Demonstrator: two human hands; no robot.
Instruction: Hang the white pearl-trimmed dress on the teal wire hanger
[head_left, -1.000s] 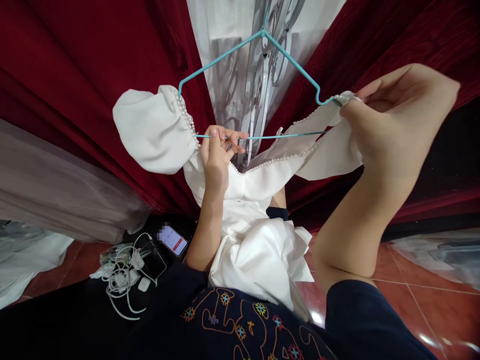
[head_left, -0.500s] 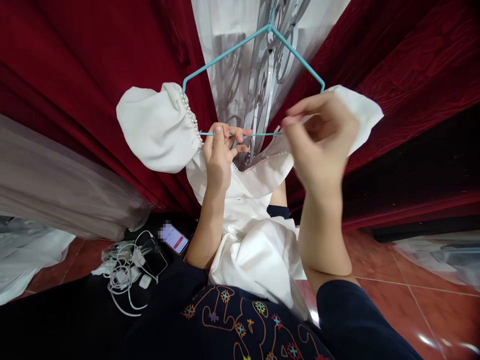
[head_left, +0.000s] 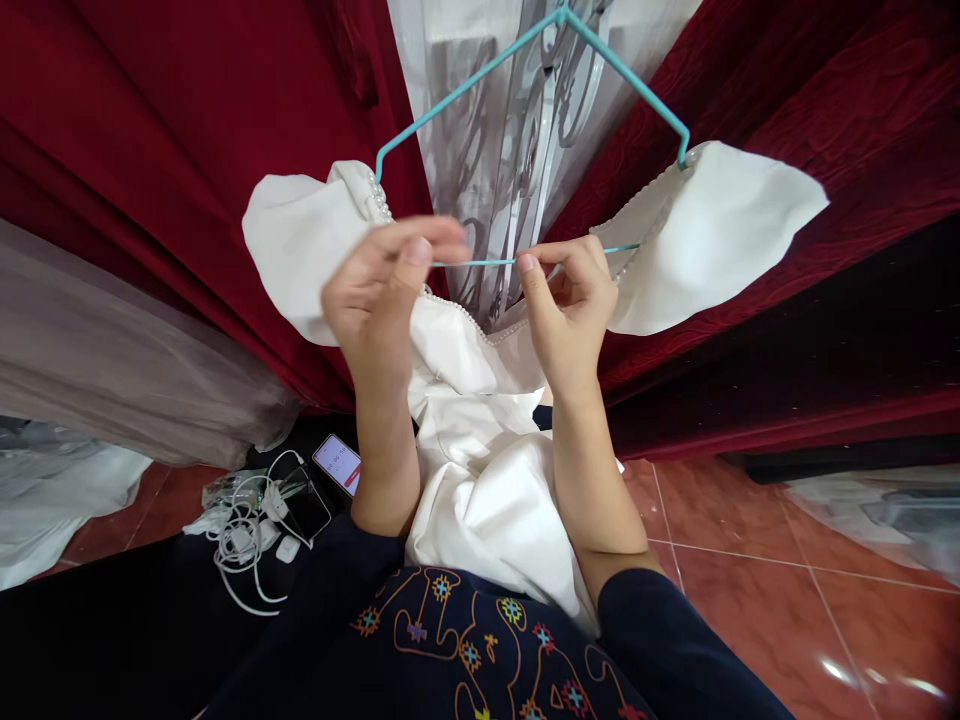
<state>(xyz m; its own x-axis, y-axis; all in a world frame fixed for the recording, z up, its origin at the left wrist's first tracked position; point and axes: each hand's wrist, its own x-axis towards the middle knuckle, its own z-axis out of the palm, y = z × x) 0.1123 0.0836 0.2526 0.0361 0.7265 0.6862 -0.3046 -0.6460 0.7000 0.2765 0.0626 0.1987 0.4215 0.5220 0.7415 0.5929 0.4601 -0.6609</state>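
A white dress (head_left: 480,480) with puffed sleeves and a pearl-trimmed neckline hangs on a teal wire hanger (head_left: 480,85) in front of me. Both sleeves sit over the hanger's ends. My left hand (head_left: 382,300) is closed in a pinch near the left shoulder of the dress, at the hanger's lower bar. My right hand (head_left: 574,305) has its fingers curled round the lower bar and the neckline near the middle. The skirt of the dress falls down between my forearms.
Dark red velvet curtains (head_left: 150,130) flank a white sheer curtain (head_left: 517,130) behind the hanger. On the red tiled floor (head_left: 750,590) at lower left lie a phone (head_left: 339,463) and tangled white cables with chargers (head_left: 247,530). Clear plastic wrapping (head_left: 52,500) lies at both sides.
My right hand let go of the right sleeve, now spread over the hanger's end, and moved left to the lower bar. My left hand shifted left. The hanger rose slightly.
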